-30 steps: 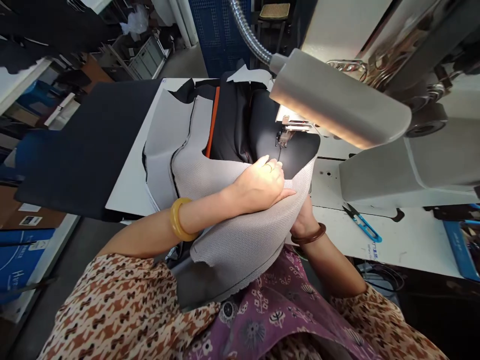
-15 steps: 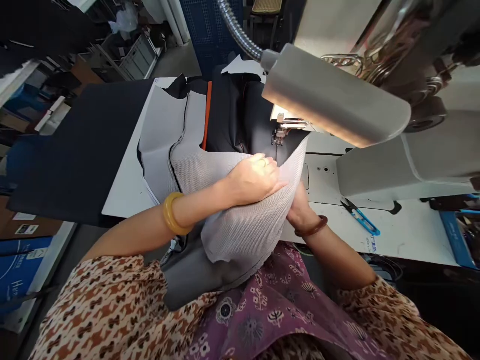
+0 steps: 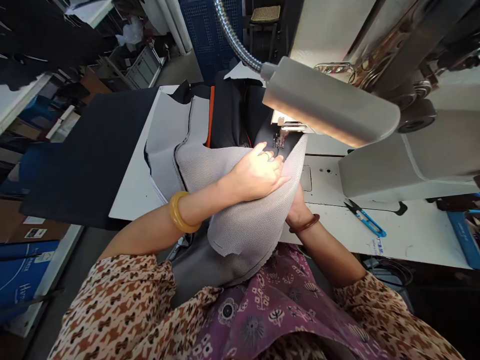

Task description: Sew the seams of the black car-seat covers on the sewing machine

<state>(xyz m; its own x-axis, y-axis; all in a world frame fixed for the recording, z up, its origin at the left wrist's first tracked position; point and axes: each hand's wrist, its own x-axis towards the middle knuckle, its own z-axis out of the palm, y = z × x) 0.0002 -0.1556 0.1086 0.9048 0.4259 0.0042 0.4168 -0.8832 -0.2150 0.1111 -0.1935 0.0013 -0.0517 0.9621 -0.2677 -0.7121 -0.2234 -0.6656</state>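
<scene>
The left hand (image 3: 258, 175) lies open on the grey mesh fabric (image 3: 240, 220), fingers lightly curled, pressing it just short of the presser foot (image 3: 279, 141), forearm angled across the body. The right hand (image 3: 297, 207) sits beneath the mesh's bunched edge (too hidden for me to judge its grip). The black panel (image 3: 270, 137) runs under the foot; blue-handled snips (image 3: 364, 224) lie well off to the right on the white table (image 3: 412, 245).
</scene>
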